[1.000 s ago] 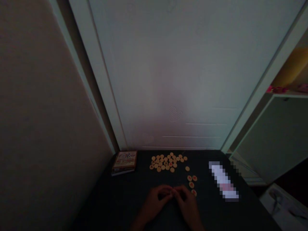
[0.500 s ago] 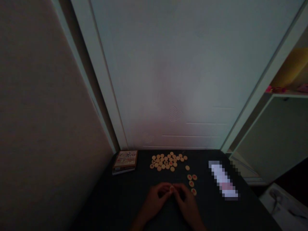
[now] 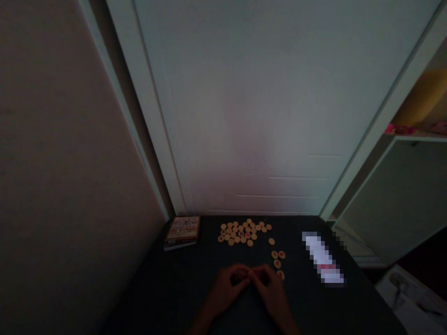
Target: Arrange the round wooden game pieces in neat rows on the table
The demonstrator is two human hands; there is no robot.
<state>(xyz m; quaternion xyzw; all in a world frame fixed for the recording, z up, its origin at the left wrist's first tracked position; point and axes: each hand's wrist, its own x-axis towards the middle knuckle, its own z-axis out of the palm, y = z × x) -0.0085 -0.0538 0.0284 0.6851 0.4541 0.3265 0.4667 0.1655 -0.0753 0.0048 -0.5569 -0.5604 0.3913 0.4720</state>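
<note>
My left hand point(image 3: 228, 288) and my right hand point(image 3: 270, 288) meet fingertip to fingertip low on a dark table point(image 3: 167, 298). Both have curled fingers pinched together; what they hold is hidden in the dim light. A heap of several round wooden discs point(image 3: 242, 231) lies at the far edge of the table. A few more discs with red marks point(image 3: 278, 259) sit just right of my right hand, and a single disc point(image 3: 271, 241) lies between the two groups.
A small printed box point(image 3: 183, 230) rests at the table's far left corner. A blurred white oblong point(image 3: 323, 258) lies at the right. A pale door panel point(image 3: 251, 116) stands behind the table, a wall at the left, shelving point(image 3: 415, 135) at the right.
A pale disc showed between my fingertips half a second ago; now my fingers cover it. The hands have stayed in place, and the view has shifted slightly.
</note>
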